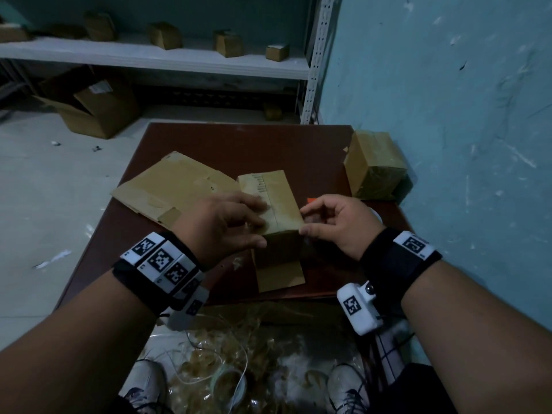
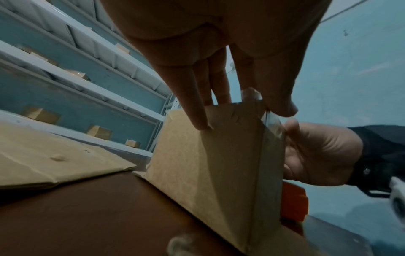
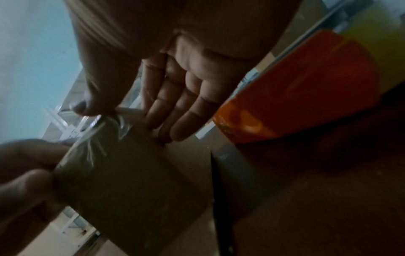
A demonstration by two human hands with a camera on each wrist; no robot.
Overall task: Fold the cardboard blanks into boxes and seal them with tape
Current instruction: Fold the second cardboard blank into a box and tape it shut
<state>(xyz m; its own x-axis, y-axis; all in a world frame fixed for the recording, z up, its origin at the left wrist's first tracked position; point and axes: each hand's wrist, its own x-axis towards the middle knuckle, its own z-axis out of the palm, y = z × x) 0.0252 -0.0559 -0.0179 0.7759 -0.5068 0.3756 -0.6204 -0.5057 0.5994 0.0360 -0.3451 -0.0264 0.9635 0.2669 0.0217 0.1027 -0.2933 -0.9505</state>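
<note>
Brown wood fills the middle of the head view: the table (image 1: 268, 144) is sitting against a blue wall (image 1: 448, 85), with a white shelf (image 1: 149, 59) running across the upper left of the frame and small boxes lined along it. Below the shelf, at left, an open carton (image 1: 89, 109) is lying on the floor.

Flat blanks (image 1: 167, 186) are lying on the table's left half, just beside the action. At the upper right of the table a taped box (image 1: 373, 165) is sitting against the wall.

Centre frame now: the box (image 1: 274, 201) is standing upright on the table, one bottom flap spreading flat toward the lower edge of the frame. The left hand (image 1: 221, 225) is pressing down on the box top, fingers straight across it and thumb against the near face. The right hand (image 1: 337, 222) is working at the box's right edge, thumb and forefinger pinching a clear strip of tape (image 2: 274, 124) that is running from the top over that edge, the other fingers loosely spread.

Behind the right hand, an orange dispenser (image 2: 293, 201) is resting on the table, mostly hidden in the head view.
</note>
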